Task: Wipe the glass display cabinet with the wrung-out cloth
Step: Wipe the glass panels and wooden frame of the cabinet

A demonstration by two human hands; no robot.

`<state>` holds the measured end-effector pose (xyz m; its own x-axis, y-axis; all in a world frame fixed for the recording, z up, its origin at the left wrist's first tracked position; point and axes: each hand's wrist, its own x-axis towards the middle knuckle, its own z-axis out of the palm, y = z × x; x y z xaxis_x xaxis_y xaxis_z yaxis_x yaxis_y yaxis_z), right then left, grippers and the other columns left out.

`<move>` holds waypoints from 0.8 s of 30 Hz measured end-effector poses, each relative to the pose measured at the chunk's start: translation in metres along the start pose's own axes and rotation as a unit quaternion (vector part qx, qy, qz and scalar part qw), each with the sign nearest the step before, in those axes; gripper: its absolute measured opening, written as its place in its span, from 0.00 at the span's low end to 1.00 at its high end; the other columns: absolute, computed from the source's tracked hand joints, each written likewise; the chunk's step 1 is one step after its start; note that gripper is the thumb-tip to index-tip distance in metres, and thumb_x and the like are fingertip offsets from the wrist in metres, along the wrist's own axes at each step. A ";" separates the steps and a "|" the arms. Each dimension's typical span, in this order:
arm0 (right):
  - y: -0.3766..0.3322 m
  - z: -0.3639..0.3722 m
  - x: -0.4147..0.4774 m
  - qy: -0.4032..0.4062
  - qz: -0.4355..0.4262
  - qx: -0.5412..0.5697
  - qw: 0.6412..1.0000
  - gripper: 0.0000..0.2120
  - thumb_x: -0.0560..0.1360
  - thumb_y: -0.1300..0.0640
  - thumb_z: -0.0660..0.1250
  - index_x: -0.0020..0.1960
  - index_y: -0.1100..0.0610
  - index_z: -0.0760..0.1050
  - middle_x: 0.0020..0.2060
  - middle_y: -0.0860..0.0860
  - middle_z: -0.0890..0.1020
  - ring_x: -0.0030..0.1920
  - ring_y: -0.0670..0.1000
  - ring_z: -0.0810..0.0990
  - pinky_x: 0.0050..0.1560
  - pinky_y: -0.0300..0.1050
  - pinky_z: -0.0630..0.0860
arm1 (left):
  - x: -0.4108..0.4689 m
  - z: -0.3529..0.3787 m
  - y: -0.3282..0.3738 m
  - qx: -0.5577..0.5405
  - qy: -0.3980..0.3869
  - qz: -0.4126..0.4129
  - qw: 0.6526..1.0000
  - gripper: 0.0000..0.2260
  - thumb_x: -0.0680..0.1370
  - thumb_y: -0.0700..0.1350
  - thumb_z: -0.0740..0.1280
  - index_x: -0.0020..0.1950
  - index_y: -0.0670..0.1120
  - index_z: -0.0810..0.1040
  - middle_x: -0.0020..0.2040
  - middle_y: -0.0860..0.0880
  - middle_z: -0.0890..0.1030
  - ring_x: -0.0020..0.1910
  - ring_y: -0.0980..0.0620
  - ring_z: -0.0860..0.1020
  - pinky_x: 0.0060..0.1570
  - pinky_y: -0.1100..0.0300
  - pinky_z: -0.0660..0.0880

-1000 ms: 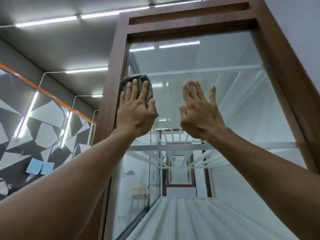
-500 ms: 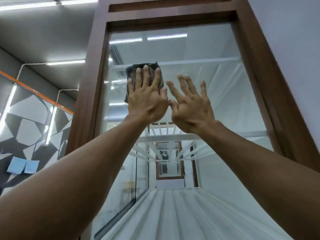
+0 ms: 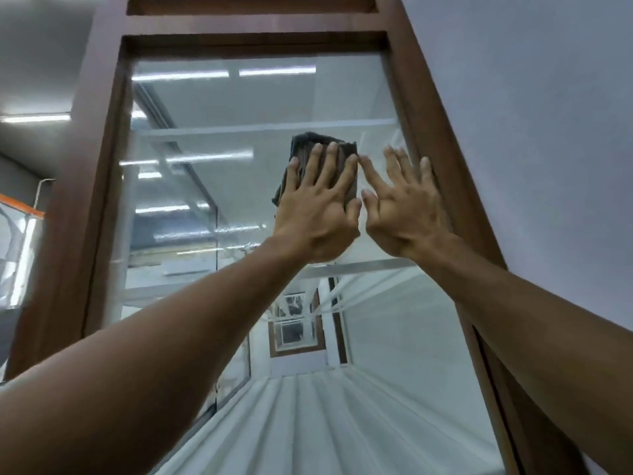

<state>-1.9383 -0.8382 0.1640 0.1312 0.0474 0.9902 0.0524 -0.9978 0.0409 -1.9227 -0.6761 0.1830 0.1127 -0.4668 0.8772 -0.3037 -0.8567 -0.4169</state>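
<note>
Head camera, looking steeply up a tall glass display cabinet (image 3: 260, 108) with a dark wooden frame (image 3: 102, 166) that fills the middle of the frame. Just right of centre, the left hand (image 3: 317, 214) lies flat with fingers spread, pressing a folded dark cloth (image 3: 305, 145) against the pane; the cloth's top edge shows above the fingertips. The right hand (image 3: 406, 207) is open and empty, palm flat on the glass just beside it, its outer edge near the frame's right upright.

The cloth looks soft, light and limp, best held under a flat palm rather than pinched. The glass is probably rigid, slick and breakable, so even pressure suits it. Open pane lies to the upper left and below; at right the frame closes in.
</note>
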 end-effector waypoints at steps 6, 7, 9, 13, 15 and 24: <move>0.015 0.001 -0.026 -0.006 -0.017 -0.005 1.000 0.33 0.82 0.42 0.38 0.84 0.57 0.44 0.83 0.58 0.46 0.83 0.55 0.41 0.82 0.52 0.36 | 0.030 -0.002 0.008 0.006 0.005 -0.009 1.000 0.29 0.85 0.59 0.44 0.85 0.53 0.40 0.85 0.47 0.38 0.83 0.48 0.36 0.81 0.44 0.35; 0.014 0.003 -0.035 0.002 -0.019 0.006 1.000 0.33 0.83 0.42 0.39 0.84 0.58 0.44 0.83 0.58 0.46 0.83 0.54 0.42 0.81 0.51 0.35 | 0.043 -0.002 0.020 0.002 0.008 -0.022 1.000 0.29 0.86 0.58 0.45 0.85 0.52 0.41 0.85 0.47 0.38 0.83 0.47 0.36 0.81 0.43 0.35; 0.016 0.008 -0.051 0.022 -0.009 0.017 1.000 0.33 0.84 0.42 0.40 0.84 0.59 0.45 0.83 0.57 0.48 0.83 0.53 0.43 0.81 0.51 0.35 | 0.061 -0.001 0.045 -0.002 0.010 -0.017 1.000 0.29 0.86 0.57 0.46 0.85 0.51 0.42 0.85 0.45 0.39 0.83 0.45 0.36 0.81 0.42 0.35; 0.019 0.014 -0.071 0.039 0.038 -0.025 0.998 0.35 0.83 0.41 0.40 0.83 0.60 0.48 0.83 0.57 0.51 0.83 0.54 0.46 0.81 0.62 0.37 | 0.062 0.005 0.061 -0.005 -0.007 0.057 0.998 0.28 0.86 0.56 0.46 0.85 0.52 0.44 0.85 0.47 0.41 0.84 0.46 0.37 0.81 0.42 0.35; 0.019 0.014 -0.079 0.034 0.036 -0.028 0.998 0.36 0.82 0.41 0.38 0.83 0.61 0.49 0.83 0.57 0.51 0.83 0.54 0.46 0.81 0.63 0.38 | 0.060 0.004 0.057 -0.003 -0.018 0.098 0.995 0.28 0.86 0.56 0.46 0.85 0.53 0.44 0.85 0.48 0.41 0.84 0.48 0.37 0.81 0.43 0.35; -0.002 0.014 -0.082 0.034 0.043 -0.010 0.998 0.35 0.80 0.45 0.42 0.83 0.63 0.51 0.82 0.60 0.53 0.83 0.55 0.45 0.80 0.65 0.36 | -0.011 -0.003 0.004 -0.010 -0.022 0.115 0.993 0.29 0.83 0.59 0.42 0.84 0.56 0.44 0.85 0.51 0.41 0.83 0.52 0.37 0.81 0.49 0.34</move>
<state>-1.9356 -0.8395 0.0810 0.0673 -0.0405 0.9969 0.0235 -0.9988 -0.0422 -1.9275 -0.6741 0.1727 0.0791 -0.6596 0.7475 -0.3441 -0.7218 -0.6005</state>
